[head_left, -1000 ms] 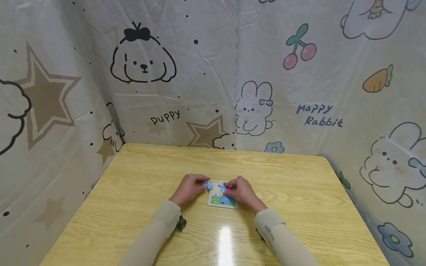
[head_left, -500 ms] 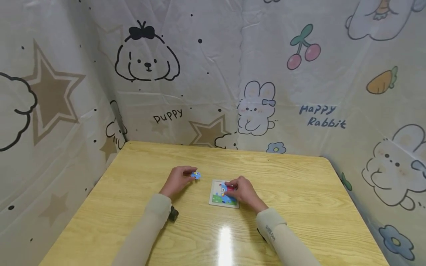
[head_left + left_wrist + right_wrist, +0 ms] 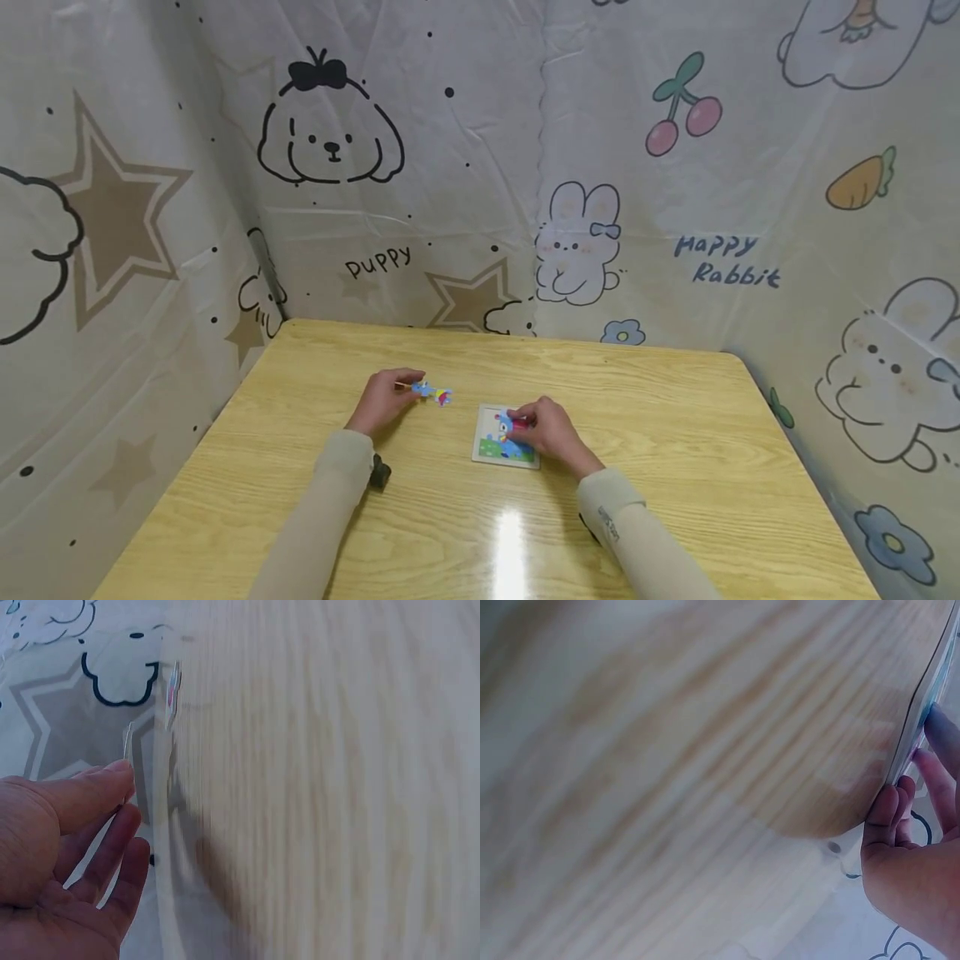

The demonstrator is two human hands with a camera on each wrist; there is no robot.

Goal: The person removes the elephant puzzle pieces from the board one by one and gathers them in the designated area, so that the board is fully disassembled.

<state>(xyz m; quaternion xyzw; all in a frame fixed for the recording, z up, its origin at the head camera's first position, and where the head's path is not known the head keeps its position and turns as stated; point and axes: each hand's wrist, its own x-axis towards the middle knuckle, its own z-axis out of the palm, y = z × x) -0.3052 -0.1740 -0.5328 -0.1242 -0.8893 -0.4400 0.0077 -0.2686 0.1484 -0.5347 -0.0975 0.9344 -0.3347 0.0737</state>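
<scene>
A small jigsaw puzzle board (image 3: 486, 457) with a pale frame lies on the table, showing a blue animal over green ground. My right hand (image 3: 551, 429) holds it at the right side. Thumb and forefinger touch its face and the other fingers sit at its edge, as the right wrist view shows. Left of the board, my left hand (image 3: 384, 402) pinches a blue jigsaw piece (image 3: 422, 389) by thumb and fingertips. The left wrist view shows this piece (image 3: 128, 746) edge-on. Just beyond it lies another jigsaw piece (image 3: 444, 397), coloured yellow, red and blue.
The light wooden table (image 3: 637, 400) reaches back to a printed cloth (image 3: 465, 208), which also hangs on both sides. A bright reflection shows on the table's front part. A small black device (image 3: 380, 473) is at the left wrist.
My left hand has moved left and back, away from the board, with a jigsaw piece. A second piece now shows on the table beyond its fingertips. The right hand stays on the board.
</scene>
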